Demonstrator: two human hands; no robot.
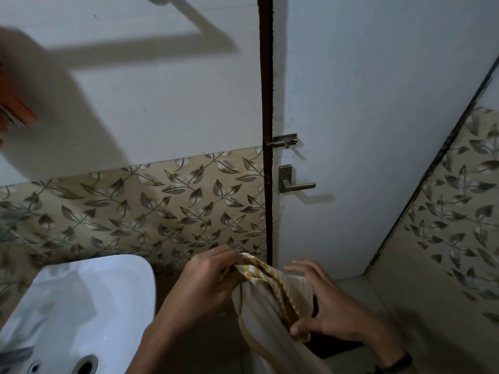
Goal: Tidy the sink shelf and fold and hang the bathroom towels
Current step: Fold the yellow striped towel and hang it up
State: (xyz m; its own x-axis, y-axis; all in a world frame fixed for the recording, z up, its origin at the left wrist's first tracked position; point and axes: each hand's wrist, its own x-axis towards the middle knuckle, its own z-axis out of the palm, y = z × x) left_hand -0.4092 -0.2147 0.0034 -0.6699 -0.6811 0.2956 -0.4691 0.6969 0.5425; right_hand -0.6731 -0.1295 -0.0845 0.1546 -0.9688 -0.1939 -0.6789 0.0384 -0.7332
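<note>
The towel (256, 309) hangs in the air between both hands, in front of the door (378, 103) and just right of the sink (81, 306), with its lower part running out of view at the bottom edge. This looks like the folding step. The left hand (210, 282) has its fingers curled tight on the upper end of the patterned border. The right hand (332, 306) grips lower down, with its thumb clamped on the border's front and its other fingers spread apart behind the cloth.

To fold well, pull the border taut between the two grips so the edge runs straight. Then bring corner to corner and let the weight of the cloth draw out the creases. Keep the hanging part off the sink rim (it may be wet; I cannot tell).

- **Door:** flat and painted pale, with a dark frame strip on its left.
- **Wall tiles (135, 211):** beige and glossy, printed with grey leaf sprigs.
- **Sink:** smooth white ceramic, square with rounded corners.
- **Towel:** thin, limp and beige with fine lengthwise ribs. Its woven border is in yellow and brown, and it should drape easily and hold a crease poorly.
- **Lever handle (294, 184) and sliding bolt (283, 141):** dull brushed metal.
- **Wristband (397, 365):** dark, on the right wrist.
</note>
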